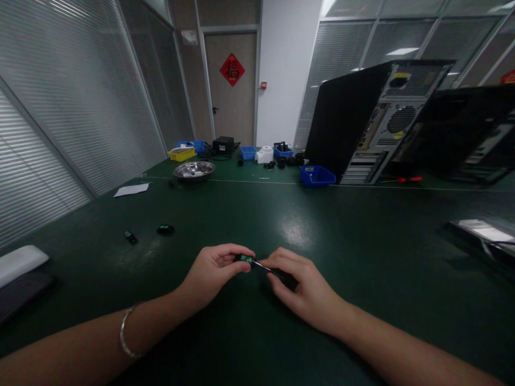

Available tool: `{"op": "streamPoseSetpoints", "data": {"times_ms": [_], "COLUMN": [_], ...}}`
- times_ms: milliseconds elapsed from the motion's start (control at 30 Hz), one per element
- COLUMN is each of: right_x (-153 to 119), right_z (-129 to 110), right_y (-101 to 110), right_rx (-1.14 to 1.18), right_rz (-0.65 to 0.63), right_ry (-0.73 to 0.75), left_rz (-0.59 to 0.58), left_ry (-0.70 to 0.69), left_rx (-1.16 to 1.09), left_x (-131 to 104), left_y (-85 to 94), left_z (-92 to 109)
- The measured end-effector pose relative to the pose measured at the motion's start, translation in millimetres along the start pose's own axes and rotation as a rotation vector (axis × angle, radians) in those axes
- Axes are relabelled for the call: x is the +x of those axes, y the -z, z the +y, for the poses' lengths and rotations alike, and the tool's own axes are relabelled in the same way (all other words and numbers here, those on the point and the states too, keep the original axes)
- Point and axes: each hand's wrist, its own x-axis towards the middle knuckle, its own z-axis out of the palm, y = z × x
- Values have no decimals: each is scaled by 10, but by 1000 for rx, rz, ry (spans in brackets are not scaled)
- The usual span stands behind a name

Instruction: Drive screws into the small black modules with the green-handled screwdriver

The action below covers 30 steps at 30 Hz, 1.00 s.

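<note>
Near the middle of the dark green table, my left hand (217,271) pinches a small part with a green circuit board (246,259) between thumb and fingers. My right hand (303,284) is closed around a thin tool with a metal shaft (262,265), whose tip meets the right end of the board. The tool's dark handle is mostly hidden under my right palm. Two small dark pieces lie apart on the table to the left, one flat (131,237) and one more rounded (165,229).
A metal bowl (194,170), yellow bin (182,154) and blue bin (317,176) stand along the back. A black computer case (350,118) rises at the back right. A flat device (485,236) lies at right, a white object (22,264) at left.
</note>
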Motion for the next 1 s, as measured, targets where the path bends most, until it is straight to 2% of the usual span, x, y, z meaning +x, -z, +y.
{"op": "streamPoseSetpoints", "data": {"times_ms": [367, 600, 1000], "right_x": [11, 7, -3], "right_z": [-21, -10, -33], "right_y": [8, -13, 10], "right_rx": [20, 6, -9], "right_rz": [-2, 24, -1], "right_ry": [7, 1, 24], "left_rz": [24, 78, -8], "left_ry": [-8, -65, 39], "left_rx": [39, 92, -17], "left_x": [3, -71, 5], "left_y": [-25, -59, -26], "left_z": [33, 88, 26]}}
